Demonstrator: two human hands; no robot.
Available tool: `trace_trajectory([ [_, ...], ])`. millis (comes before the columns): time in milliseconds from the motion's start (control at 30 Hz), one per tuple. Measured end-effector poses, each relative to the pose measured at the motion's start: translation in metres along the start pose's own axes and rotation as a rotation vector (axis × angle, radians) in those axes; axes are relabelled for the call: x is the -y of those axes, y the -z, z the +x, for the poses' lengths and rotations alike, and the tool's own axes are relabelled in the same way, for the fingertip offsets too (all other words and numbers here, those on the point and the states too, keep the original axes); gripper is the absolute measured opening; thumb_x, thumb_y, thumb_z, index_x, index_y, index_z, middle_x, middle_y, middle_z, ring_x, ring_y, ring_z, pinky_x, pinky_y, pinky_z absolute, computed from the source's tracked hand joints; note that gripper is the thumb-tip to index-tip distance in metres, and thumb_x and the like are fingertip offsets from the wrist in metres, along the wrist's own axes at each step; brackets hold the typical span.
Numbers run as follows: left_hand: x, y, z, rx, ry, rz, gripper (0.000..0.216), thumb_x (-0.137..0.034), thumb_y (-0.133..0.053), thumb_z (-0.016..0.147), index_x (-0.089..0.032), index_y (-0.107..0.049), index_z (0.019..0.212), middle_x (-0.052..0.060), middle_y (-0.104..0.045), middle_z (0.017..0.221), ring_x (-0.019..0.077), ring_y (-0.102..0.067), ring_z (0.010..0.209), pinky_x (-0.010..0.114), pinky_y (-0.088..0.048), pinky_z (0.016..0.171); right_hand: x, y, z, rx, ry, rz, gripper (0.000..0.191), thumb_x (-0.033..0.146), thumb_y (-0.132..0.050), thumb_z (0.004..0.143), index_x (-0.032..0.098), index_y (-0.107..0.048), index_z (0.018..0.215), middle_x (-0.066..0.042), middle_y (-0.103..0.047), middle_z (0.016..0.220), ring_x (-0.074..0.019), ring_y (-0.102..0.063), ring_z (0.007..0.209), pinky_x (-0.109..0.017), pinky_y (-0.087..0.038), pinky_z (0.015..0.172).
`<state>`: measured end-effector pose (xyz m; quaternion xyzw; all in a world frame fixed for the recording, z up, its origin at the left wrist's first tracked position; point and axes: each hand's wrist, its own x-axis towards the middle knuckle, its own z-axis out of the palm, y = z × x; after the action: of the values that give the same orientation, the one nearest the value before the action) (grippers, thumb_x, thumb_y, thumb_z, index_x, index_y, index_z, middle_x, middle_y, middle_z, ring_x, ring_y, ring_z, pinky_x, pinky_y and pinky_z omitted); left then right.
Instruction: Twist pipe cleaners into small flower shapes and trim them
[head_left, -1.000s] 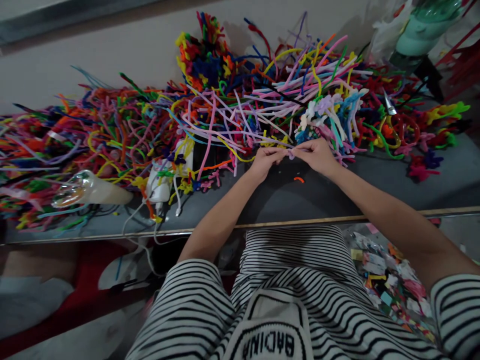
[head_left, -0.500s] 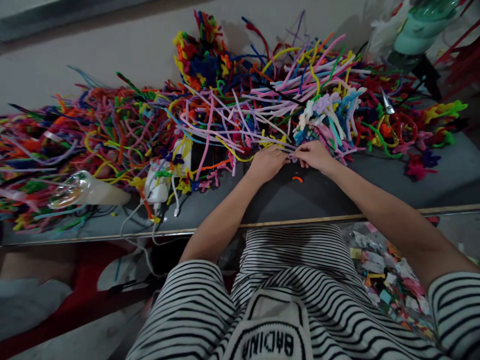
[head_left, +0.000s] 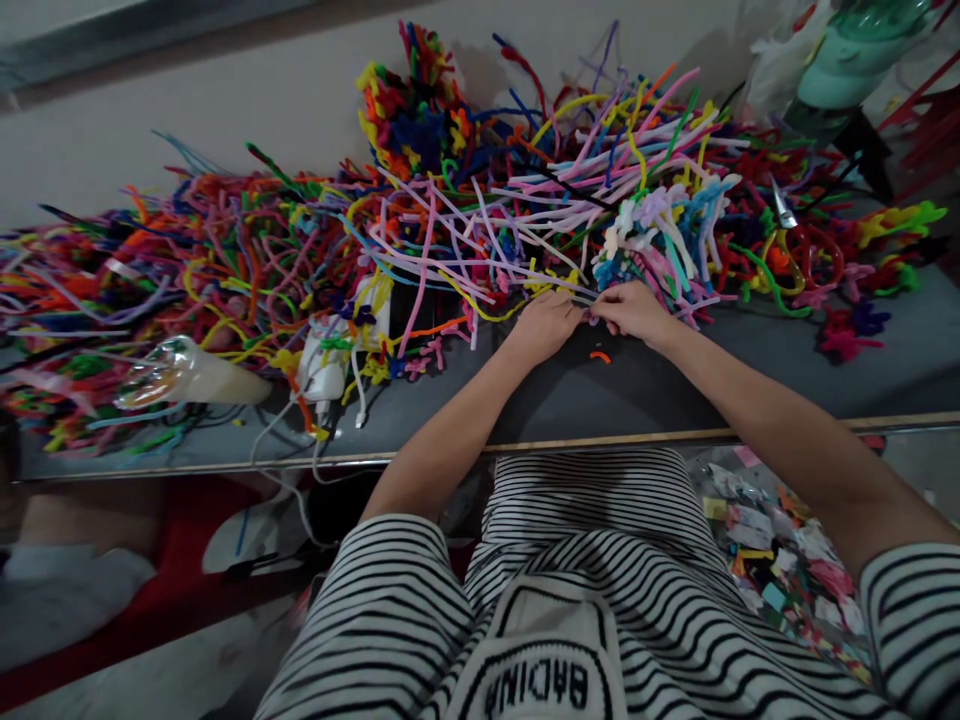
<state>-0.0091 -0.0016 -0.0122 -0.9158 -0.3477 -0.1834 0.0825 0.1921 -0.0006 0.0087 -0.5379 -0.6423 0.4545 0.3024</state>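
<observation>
1. Two hands meet at the near edge of the pile (head_left: pixel 465 230) of pipe cleaners on the table (head_left: pixel 750 375).
2. Left hand (head_left: pixel 546 322) and right hand (head_left: pixel 634 310) both pinch a small pale purple pipe cleaner (head_left: pixel 591 316) between their fingertips, just above the table.
3. One short orange scrap (head_left: pixel 599 356) lies on the table just below the hands.
4. Scissors (head_left: pixel 781 208) rest in the pile at the right, and a white charger (head_left: pixel 322 368) sits at the left.
</observation>
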Motion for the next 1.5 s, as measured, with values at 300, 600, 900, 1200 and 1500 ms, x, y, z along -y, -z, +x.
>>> trace_trajectory([
  [300, -0.003, -0.003, -0.001, -0.151, 0.157, -0.288, 0.038, -0.039, -0.053, 0.103, -0.017, -0.075, 0.081, 0.01, -0.071, 0.076, 0.0226, -0.067, 0.083, 0.038, -0.052, 0.081, -0.003, 0.002, -0.001, -0.01, 0.079, 0.041, 0.019, 0.028, -0.071, 0.084, 0.013, -0.075, 0.072, 0.0, -0.055, 0.044, -0.0076, -0.047, 0.041, -0.023, -0.035, 0.049],
  [600, 0.008, -0.01, 0.005, -0.283, 0.544, -1.107, 0.048, -0.068, -0.073, 0.082, -0.02, -0.077, 0.079, 0.004, -0.077, 0.081, 0.0159, -0.068, 0.081, 0.03, -0.054, 0.082, -0.002, 0.0, 0.0, -0.024, 0.1, 0.169, 0.029, 0.041, -0.078, 0.082, 0.014, -0.073, 0.073, 0.002, -0.052, 0.043, -0.0066, -0.044, 0.04, -0.023, -0.03, 0.047],
  [900, 0.004, -0.002, 0.006, -0.239, 0.639, -1.167, 0.046, -0.063, -0.077, 0.08, -0.018, -0.073, 0.07, 0.002, -0.074, 0.076, 0.0118, -0.062, 0.073, 0.025, -0.049, 0.073, 0.0, -0.003, -0.001, -0.03, 0.089, 0.279, 0.029, 0.042, -0.08, 0.081, 0.015, -0.073, 0.076, 0.003, -0.054, 0.049, -0.0059, -0.044, 0.042, -0.022, -0.029, 0.046],
  [1200, -0.007, -0.004, 0.009, -0.281, 0.664, -1.05, 0.033, -0.037, -0.068, 0.094, -0.016, -0.067, 0.067, -0.001, -0.065, 0.066, 0.0098, -0.055, 0.065, 0.024, -0.044, 0.07, 0.001, -0.005, -0.003, -0.033, 0.099, 0.277, 0.033, 0.044, -0.081, 0.081, 0.014, -0.07, 0.074, 0.003, -0.052, 0.047, -0.0066, -0.043, 0.042, -0.024, -0.028, 0.047],
  [1500, -0.015, -0.002, 0.004, -0.361, 0.554, -0.826, 0.041, -0.046, -0.06, 0.099, -0.019, -0.065, 0.069, 0.0, -0.062, 0.065, 0.0124, -0.054, 0.063, 0.028, -0.042, 0.067, 0.001, -0.006, -0.006, -0.026, 0.13, 0.261, 0.037, 0.049, -0.082, 0.077, 0.015, -0.071, 0.073, 0.003, -0.052, 0.045, -0.0065, -0.043, 0.04, -0.023, -0.028, 0.047],
])
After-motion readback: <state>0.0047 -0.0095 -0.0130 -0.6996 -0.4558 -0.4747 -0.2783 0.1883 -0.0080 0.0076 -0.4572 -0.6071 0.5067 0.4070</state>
